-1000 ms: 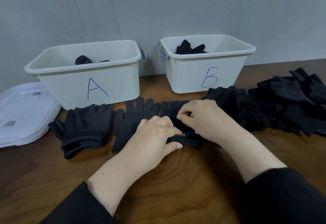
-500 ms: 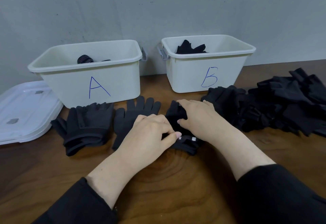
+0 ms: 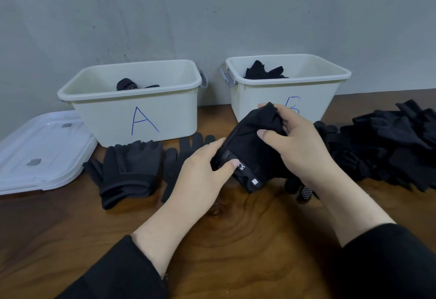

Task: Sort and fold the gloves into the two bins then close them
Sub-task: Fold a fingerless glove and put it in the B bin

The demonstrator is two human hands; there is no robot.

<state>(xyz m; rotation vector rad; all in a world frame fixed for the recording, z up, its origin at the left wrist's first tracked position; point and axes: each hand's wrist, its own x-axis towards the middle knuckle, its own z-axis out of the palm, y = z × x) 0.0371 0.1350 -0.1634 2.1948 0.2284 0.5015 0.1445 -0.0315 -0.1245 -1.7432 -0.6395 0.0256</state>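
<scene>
- Head view, nearest zone: I see both forearms in black sleeves (image 3: 389,263) reaching forward over the wooden table (image 3: 236,239).
- My reading of the left hand (image 3: 200,176): fingers curled round the lower edge of the folded black glove (image 3: 250,147), thumb pressed on its cuff beside a small white label.
- My reading of the right hand (image 3: 299,143): thumb and fingers pinch the upper part of the same glove, fingertips hooked over its top edge. Both hands grip it; the glove is held above the table in front of bin B.
- A dotted-palm glove fingertip (image 3: 305,192) lies on the table just beneath the right wrist.
- Left of the hands, one flat glove (image 3: 181,155) lies with fingers pointing toward the bins; beside it, further left, sits a folded stack of gloves (image 3: 127,173).
- Right of the hands, a loose pile of black gloves (image 3: 389,147) covers the table edge.
- A white lid (image 3: 40,152) lies flat at the far left, touching bin A.
- Bin A (image 3: 141,114), marked in blue, stands open with a dotted glove (image 3: 127,84) showing inside.
- Bin B (image 3: 306,91) stands open to its right, well apart from bin A, with black gloves in it (image 3: 262,72); its letter is partly hidden by the held glove.
- Both bins stand against the grey wall (image 3: 212,11).
</scene>
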